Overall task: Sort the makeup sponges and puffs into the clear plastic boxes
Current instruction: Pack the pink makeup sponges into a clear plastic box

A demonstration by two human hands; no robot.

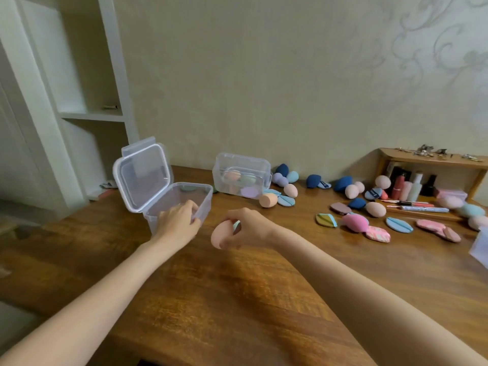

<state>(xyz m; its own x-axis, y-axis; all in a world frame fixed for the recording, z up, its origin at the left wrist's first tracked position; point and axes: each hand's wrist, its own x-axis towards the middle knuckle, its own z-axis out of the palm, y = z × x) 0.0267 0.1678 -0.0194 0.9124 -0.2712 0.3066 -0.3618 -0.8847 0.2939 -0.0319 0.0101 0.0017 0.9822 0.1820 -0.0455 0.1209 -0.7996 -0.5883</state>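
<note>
My right hand [245,228] holds a peach egg-shaped sponge [220,235] just right of the open clear box [204,192], a little above the table. A pale blue piece shows between its fingers. My left hand [178,219] grips the near rim of that box, whose lid [144,175] stands up at the back. A second clear box [241,175], shut, sits further back with several sponges inside. Loose sponges [355,221] and flat puffs [398,224] in blue, peach, pink and lilac lie scattered across the right half of the table.
The wooden table [237,299] runs to a wall at the back. A small wooden shelf [433,161] at the right holds lipsticks and bottles [416,187]; pens [422,208] lie before it. White shelving [87,114] stands at the left. Another clear plastic piece [482,247] pokes in at the right edge.
</note>
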